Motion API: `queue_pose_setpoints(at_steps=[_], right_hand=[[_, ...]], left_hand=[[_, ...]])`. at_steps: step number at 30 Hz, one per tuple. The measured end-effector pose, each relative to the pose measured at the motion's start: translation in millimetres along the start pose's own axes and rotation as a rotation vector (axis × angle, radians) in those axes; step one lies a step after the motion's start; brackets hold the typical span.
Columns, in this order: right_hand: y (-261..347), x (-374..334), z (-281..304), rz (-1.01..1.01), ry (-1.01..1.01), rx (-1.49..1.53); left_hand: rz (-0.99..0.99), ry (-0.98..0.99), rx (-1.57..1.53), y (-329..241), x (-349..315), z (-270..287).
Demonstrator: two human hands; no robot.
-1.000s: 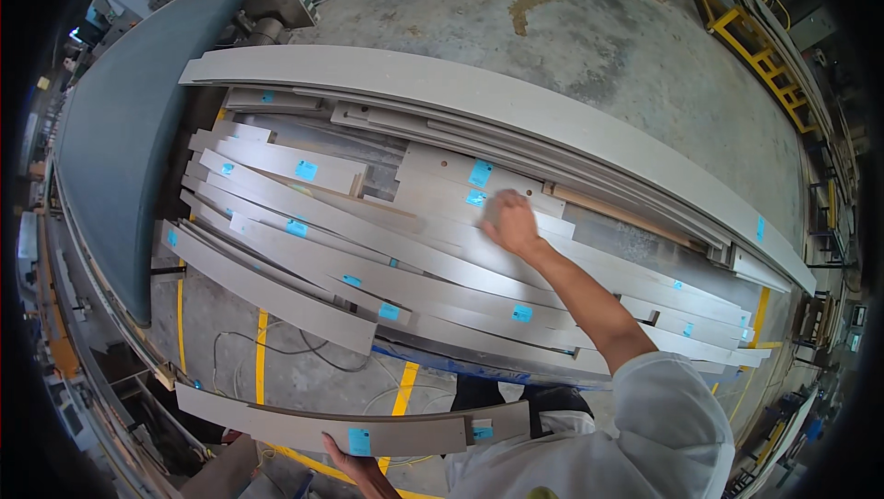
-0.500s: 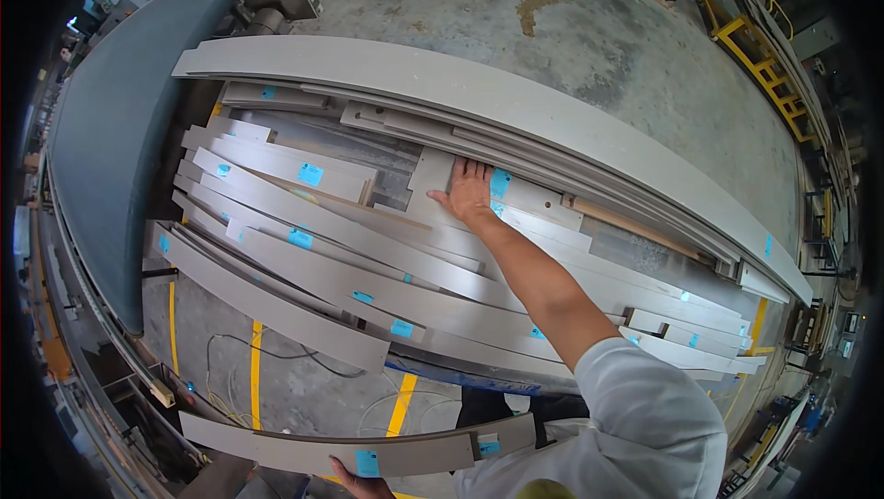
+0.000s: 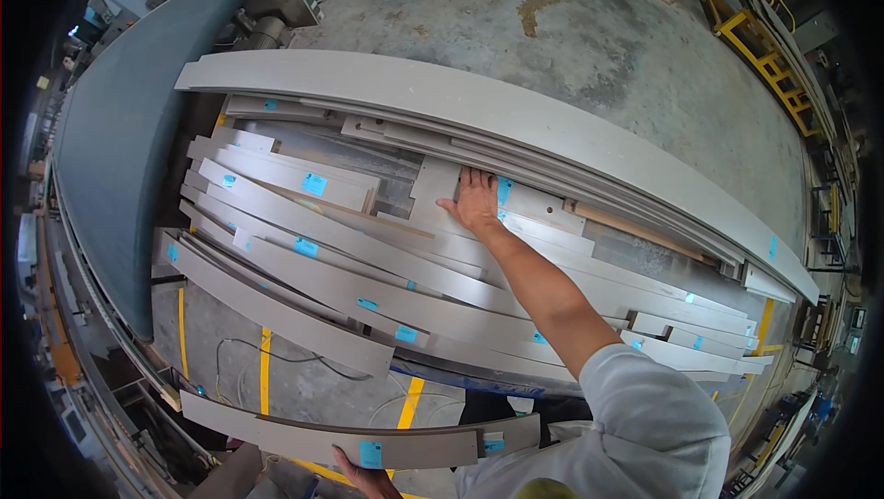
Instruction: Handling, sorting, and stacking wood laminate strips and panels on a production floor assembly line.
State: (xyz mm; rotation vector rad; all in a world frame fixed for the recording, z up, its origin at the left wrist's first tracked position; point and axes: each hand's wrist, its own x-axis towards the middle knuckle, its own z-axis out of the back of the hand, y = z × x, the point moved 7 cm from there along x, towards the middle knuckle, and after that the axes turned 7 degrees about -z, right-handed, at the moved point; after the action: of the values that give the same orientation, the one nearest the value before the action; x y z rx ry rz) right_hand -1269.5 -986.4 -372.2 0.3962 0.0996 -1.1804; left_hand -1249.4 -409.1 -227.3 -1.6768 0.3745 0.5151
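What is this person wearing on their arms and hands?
The right hand is bare, with no glove, and the forearm is uncovered up to a short white sleeve at the shoulder. Only part of the left hand shows at the lower edge; it looks ungloved too, and its sleeve is out of view.

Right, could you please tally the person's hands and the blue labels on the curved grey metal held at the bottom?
Hands: 2, the left hand gripping the curved grey metal, the right hand flat on the stacked strips
Blue labels on the held metal: 2, the other at its right end
Total: 4
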Motion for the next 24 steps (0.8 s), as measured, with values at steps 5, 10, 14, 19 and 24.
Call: queue_pose_setpoints(at_steps=[5,10,14,19,24], right_hand=[[-8,-23,1,0.108,0.013,0.078],[-105,-101,42,0.052,-0.281,0.234],[-234,-134,59,-0.233,-0.277,0.146],[-269,-111,40,-0.345,0.065,0.152],[-264,-114,49,-0.277,0.064,0.166]], left_hand=[[0.059,-0.025,0.008,8,5,-1],[-0.061,0.027,0.061,-8,4,-16],[-0.055,0.064,0.062,3,11,-18],[-0.002,0.134,0.034,11,-9,-49],[-0.059,0.177,0.004,15,-19,-51]])
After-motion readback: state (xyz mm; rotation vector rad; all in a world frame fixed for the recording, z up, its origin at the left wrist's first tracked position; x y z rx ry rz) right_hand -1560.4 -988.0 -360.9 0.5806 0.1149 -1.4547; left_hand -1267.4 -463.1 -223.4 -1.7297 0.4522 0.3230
